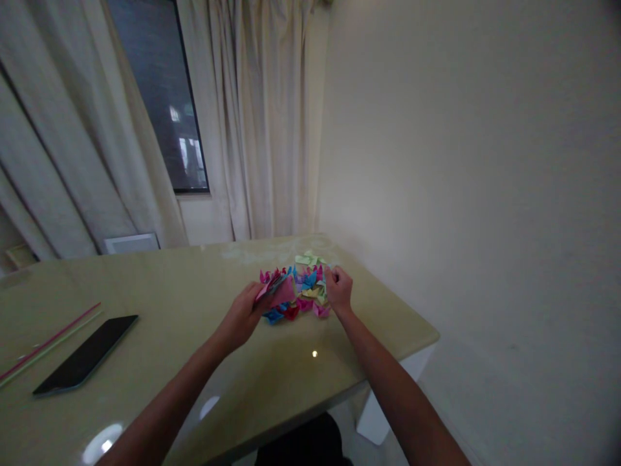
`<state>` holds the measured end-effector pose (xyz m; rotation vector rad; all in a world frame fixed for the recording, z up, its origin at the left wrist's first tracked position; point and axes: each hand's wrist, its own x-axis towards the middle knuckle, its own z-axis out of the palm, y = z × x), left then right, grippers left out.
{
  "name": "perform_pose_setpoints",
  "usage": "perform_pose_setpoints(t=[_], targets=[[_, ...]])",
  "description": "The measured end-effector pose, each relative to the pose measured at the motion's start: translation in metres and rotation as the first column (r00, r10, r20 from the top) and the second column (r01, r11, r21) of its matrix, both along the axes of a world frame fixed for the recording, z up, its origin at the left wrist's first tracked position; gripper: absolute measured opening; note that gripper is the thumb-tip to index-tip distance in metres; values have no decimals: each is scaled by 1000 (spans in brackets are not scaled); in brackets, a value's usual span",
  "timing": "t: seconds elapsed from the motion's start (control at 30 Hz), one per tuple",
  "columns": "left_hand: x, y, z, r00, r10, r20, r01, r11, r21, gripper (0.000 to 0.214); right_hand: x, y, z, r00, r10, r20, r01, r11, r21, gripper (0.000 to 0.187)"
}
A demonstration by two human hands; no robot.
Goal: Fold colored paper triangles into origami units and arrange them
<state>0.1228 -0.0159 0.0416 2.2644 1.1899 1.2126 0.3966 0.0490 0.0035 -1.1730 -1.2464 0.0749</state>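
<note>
A pile of small folded paper figures [305, 303], pink, red, blue, yellow and pale green, lies on the glossy table [179, 310]. They look like origami cranes. My left hand [245, 314] grips a stack of coloured paper sheets [283, 292] with a pink one facing me, held over the pile's left side. Beside the pile's right edge, my right hand [339, 288] is closed with its fingers curled in. A pale bluish bit shows at its left side, but I cannot make out whether the fingers hold it.
To the left lies a dark flat tablet-like object [87, 355]. Past it are a thin pink stick [53, 338] and a pale green stick [61, 343]. A wall [466, 194] stands close along the table's right side, and curtains [272, 129] hang behind.
</note>
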Motion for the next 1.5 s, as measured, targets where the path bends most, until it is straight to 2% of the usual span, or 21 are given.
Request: perform_pose_setpoints(t=[0.13, 0.27, 0.4, 0.53, 0.63, 0.73, 0.97, 1.07, 1.2, 1.33, 1.5], targets=[[9, 33, 28, 997, -79, 19, 80, 995, -66, 41, 36, 21, -8, 993, -115, -7, 115, 993, 11, 48], [21, 57, 43, 978, -209, -14, 205, 967, -153, 50, 51, 19, -28, 990, -142, -8, 141, 990, -26, 49], [33, 77, 46, 978, -176, -110, 155, 973, -172, 41, 49, 18, -34, 990, -138, -32, 137, 990, -46, 48], [46, 95, 56, 964, -108, -243, 81, 990, -118, 52, 44, 18, -33, 989, -136, -49, 134, 989, -56, 48], [54, 107, 65, 957, -62, -283, 51, 998, -49, 63, 43, 14, -32, 988, -141, -57, 138, 988, -66, 49], [59, 119, 72, 961, -34, -274, 30, 999, -19, 72, 43, 10, -32, 986, -137, -94, 131, 989, -74, 49], [64, 150, 87, 968, -52, -244, 54, 999, 0, 76, 38, 10, -30, 987, -128, -98, 124, 991, -48, 50], [65, 160, 91, 975, -53, -214, 52, 999, -12, 81, 44, 26, -20, 982, -148, -114, 148, 989, -6, 51], [64, 169, 93, 979, -43, -198, 34, 998, -49, 83, 67, 58, -11, 964, -237, -121, 242, 970, 33, 52], [66, 177, 96, 986, -75, -152, 62, 994, -88, 82, 88, 77, -25, 934, -326, -144, 325, 945, -27, 54], [81, 186, 101, 990, -119, -81, 112, 990, -80, 79, 91, 79, -38, 944, -297, -140, 280, 951, -134, 51]])
